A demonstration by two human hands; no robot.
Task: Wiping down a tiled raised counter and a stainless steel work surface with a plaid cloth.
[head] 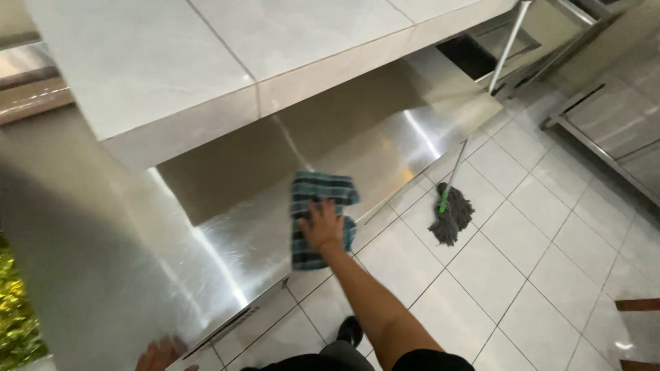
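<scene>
My right hand [322, 225] presses flat, fingers spread, on a teal and dark checked cloth [317, 194] that lies against the steel panel [227, 227] below a tiled counter [206, 62]. The cloth hangs crumpled, partly under my palm. My left hand [159, 356] shows only as fingertips at the bottom edge, resting on the lower corner of the steel panel; what it holds, if anything, is hidden.
A grey string mop [451, 218] with a green collar and metal pole [505, 48] leans against the counter to the right. White floor tiles [536, 261] spread below. A steel shelf frame [605, 130] stands far right. My dark shoe [350, 331] is near the panel.
</scene>
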